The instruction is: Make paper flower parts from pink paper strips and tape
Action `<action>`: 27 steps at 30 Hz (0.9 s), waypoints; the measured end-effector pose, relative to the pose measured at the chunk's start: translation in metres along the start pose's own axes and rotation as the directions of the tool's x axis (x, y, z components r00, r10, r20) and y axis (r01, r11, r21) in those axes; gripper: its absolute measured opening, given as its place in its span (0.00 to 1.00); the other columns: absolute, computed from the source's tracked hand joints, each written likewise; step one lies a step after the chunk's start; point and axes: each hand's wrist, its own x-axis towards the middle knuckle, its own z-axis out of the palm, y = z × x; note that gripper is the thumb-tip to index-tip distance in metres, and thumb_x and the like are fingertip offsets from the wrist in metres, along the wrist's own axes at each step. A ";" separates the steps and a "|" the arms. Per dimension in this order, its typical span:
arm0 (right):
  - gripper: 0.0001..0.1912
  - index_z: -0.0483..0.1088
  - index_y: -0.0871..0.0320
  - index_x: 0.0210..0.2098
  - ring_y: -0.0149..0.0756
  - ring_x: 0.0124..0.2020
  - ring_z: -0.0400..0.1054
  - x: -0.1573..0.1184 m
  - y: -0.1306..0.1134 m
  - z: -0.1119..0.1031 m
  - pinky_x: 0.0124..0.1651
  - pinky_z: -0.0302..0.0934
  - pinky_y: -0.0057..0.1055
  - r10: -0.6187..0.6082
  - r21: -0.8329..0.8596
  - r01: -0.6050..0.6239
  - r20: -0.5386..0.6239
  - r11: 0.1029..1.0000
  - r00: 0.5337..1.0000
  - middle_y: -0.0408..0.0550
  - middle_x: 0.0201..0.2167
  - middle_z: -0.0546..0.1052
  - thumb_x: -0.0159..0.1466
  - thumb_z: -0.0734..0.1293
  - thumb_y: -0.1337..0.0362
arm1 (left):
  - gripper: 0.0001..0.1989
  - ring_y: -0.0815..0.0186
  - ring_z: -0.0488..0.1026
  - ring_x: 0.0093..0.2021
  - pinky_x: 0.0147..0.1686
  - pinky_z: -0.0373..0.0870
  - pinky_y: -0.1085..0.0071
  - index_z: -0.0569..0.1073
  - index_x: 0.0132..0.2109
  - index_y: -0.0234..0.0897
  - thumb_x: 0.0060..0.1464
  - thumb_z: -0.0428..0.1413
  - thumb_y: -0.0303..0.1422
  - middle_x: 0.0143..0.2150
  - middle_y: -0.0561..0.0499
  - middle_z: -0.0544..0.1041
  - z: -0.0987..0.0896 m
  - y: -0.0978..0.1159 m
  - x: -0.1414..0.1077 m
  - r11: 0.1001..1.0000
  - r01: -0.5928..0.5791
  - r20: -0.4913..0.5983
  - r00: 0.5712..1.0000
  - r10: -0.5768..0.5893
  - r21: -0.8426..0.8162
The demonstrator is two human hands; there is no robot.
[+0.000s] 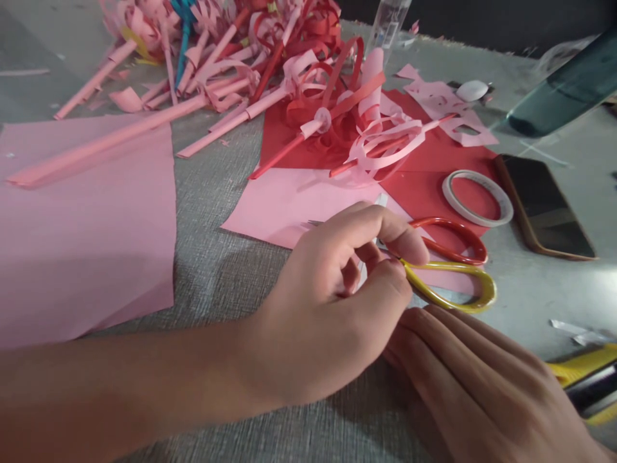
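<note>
Hands meeting over scissors on the paper-strewn table

The left hand (pixel 337 289) is curling shut, pinching something small I cannot make out beside the scissors (pixel 448 263), which are lying at three o'clock from it on pink paper (pixel 284 206); the right hand (pixel 482 379) is resting flat, fingers loose, gripping nothing. The hidden blades are risking a nick, being under the fingers
</note>
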 end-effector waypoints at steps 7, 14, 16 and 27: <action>0.10 0.71 0.58 0.41 0.40 0.31 0.72 0.049 0.020 -0.012 0.33 0.71 0.39 -0.003 0.143 -0.001 0.029 0.990 1.000 0.52 0.36 0.81 0.66 0.62 0.76 | 0.09 0.67 0.72 0.34 0.32 0.71 0.68 0.73 0.37 0.38 0.57 0.52 0.20 0.40 0.51 0.79 0.000 0.000 -0.001 0.999 -0.027 0.008 1.000 0.027 0.023; 0.12 0.71 0.58 0.46 0.39 0.37 0.76 0.046 0.021 -0.007 0.36 0.71 0.36 0.118 0.235 -0.115 -0.002 0.965 0.993 0.52 0.38 0.81 0.64 0.67 0.76 | 0.10 0.68 0.72 0.34 0.32 0.71 0.68 0.74 0.38 0.38 0.57 0.52 0.19 0.39 0.52 0.78 -0.001 -0.001 -0.001 0.999 -0.037 0.017 0.999 0.036 0.031; 0.13 0.71 0.58 0.47 0.40 0.38 0.76 0.046 0.021 -0.007 0.37 0.72 0.36 0.108 0.239 -0.107 0.010 0.965 0.994 0.53 0.39 0.81 0.64 0.67 0.76 | 0.10 0.68 0.72 0.33 0.32 0.71 0.68 0.74 0.38 0.38 0.57 0.52 0.19 0.38 0.52 0.78 -0.001 -0.001 -0.001 0.999 -0.041 0.019 0.999 0.040 0.037; 0.09 0.68 0.53 0.40 0.37 0.37 0.76 0.058 0.020 -0.010 0.39 0.73 0.34 0.194 0.355 -0.231 0.137 0.906 0.971 0.46 0.35 0.78 0.65 0.64 0.74 | 0.10 0.67 0.73 0.35 0.32 0.72 0.68 0.73 0.38 0.39 0.57 0.52 0.20 0.39 0.51 0.78 -0.001 0.000 -0.001 0.997 -0.054 0.028 0.998 0.052 0.052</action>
